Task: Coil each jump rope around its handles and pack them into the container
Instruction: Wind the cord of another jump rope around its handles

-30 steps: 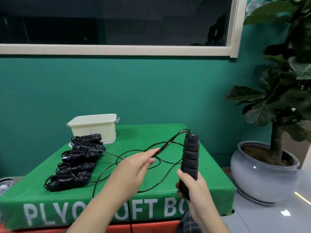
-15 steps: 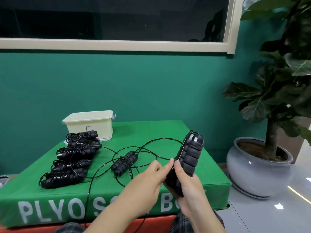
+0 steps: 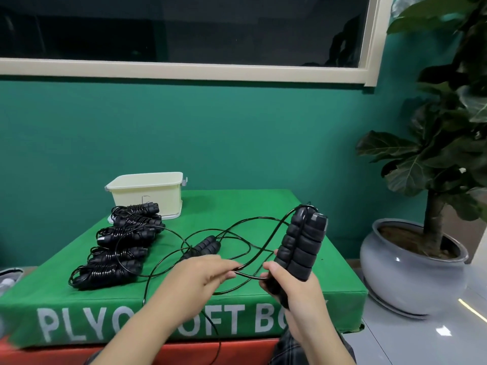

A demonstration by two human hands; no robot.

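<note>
We grip the paired handles (image 3: 300, 248) in our right hand (image 3: 292, 293), pinch the rope (image 3: 253, 262) with our left hand (image 3: 200, 275), and should start winding it round them next.

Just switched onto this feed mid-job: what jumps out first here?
Front and centre, the right hand grips a pair of black foam handles upright while the left hand pinches their loose black rope. On the left of the green plyo box lies a row of already coiled jump ropes, with the cream container behind them. Another pair of handles lies mid-box, uncoiled.
</note>
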